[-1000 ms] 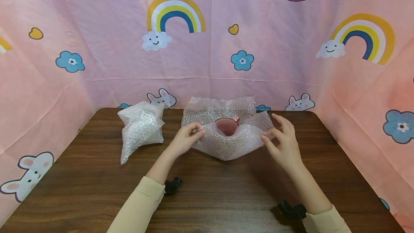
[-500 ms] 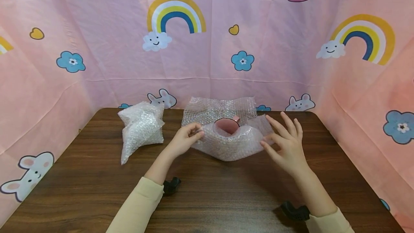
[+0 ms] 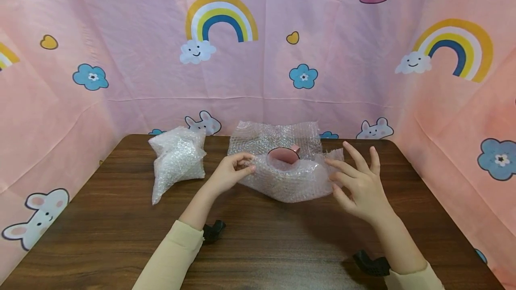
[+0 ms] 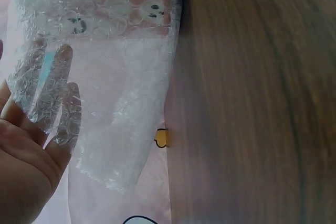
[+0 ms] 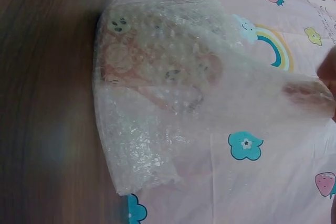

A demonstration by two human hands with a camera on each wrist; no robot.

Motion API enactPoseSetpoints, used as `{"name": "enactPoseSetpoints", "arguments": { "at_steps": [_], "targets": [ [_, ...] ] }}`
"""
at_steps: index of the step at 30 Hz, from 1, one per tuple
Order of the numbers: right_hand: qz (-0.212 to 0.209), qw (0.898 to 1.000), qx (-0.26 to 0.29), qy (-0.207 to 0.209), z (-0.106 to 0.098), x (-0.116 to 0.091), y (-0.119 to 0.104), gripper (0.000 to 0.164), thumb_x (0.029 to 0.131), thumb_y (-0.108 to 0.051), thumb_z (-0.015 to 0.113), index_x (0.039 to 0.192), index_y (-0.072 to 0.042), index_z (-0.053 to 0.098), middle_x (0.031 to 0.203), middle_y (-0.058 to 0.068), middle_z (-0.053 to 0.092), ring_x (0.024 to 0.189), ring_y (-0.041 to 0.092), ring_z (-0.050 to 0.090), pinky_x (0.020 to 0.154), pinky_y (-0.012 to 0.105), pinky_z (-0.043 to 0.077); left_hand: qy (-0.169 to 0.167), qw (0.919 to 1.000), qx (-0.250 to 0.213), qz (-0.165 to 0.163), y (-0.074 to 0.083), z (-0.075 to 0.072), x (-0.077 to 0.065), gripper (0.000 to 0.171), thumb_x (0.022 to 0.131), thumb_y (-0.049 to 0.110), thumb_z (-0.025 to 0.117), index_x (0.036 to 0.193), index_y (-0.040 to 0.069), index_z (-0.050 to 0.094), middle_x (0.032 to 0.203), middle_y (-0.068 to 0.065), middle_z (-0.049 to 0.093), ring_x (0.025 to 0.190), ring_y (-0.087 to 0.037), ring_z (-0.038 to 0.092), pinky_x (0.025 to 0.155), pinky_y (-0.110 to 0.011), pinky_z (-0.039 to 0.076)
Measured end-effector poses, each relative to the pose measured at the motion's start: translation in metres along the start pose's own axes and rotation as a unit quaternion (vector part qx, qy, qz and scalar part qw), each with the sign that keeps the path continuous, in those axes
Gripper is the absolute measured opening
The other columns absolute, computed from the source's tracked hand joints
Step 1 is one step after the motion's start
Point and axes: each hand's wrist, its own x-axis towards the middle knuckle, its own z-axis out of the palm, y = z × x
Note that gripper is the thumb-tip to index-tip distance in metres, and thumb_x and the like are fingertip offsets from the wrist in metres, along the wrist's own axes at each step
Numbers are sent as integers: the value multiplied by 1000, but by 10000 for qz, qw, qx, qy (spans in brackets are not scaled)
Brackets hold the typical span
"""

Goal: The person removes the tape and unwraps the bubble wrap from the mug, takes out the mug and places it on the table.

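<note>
Person wears plain pale-cream sleeves. Left sleeve (image 3: 171,254) shows bottom, left of centre in the head view; right sleeve (image 3: 415,277) bottom right, mostly cropped. Both cuffs end short of the wrist. Left hand (image 3: 230,172) and right hand (image 3: 363,189) bare. Chunky, curved matte-black left wrist piece (image 3: 214,232); similar right wrist piece (image 3: 371,265). Markings unreadable.

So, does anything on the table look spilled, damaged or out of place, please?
Nothing stands out. The mug sits in loose wrap, with no crack or spill visible, though the wrap blurs its sides. The bundle at left shows no obvious tear.
</note>
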Motion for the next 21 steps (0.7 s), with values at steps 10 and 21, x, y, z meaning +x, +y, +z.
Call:
{"name": "enactPoseSetpoints", "arguments": {
  "at_steps": [10,21],
  "targets": [
    [50,9997,-230,-118,-8,2,0,33,79,-15,38,70,-16,70,81,-2,68,126,36,45,103,68,5,-166,9996,-141,174,9,-3,-5,11,91,1,63,102,-2,63,90,-11,69,88,-27,65,69,-26,50],
    [268,9978,-120,-589,-14,-2,0,38,81,-14,36,69,-20,72,70,-7,66,125,31,47,106,66,5,-359,9990,34,274,2,-10,-10,7,91,2,64,97,3,62,93,-7,66,89,-20,63,75,-30,51]
  ]
}}
